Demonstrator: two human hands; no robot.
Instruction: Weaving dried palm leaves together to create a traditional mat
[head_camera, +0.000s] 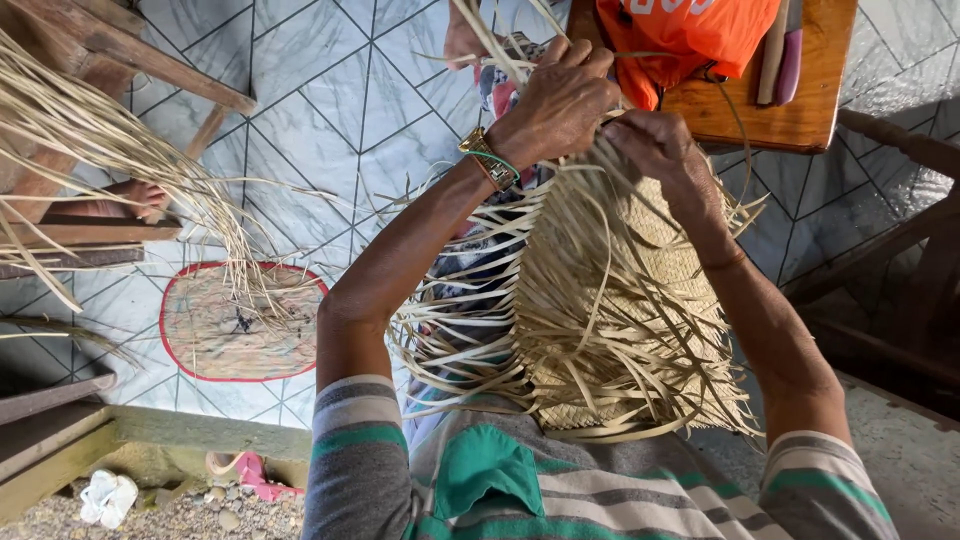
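A half-woven straw mat of pale palm strips lies across my lap, its loose strips fanning out toward me. At the mat's far edge my left hand, with a gold watch and a green band at the wrist, is closed on a few strips that rise upward. Beside it my right hand pinches strips at the same woven edge. Both forearms reach forward from striped grey and green sleeves.
A bundle of loose straw hangs over a wooden bench at the left. A round woven mat with a red rim lies on the tiled floor. A wooden stool with orange cloth stands ahead. Someone's foot shows at left.
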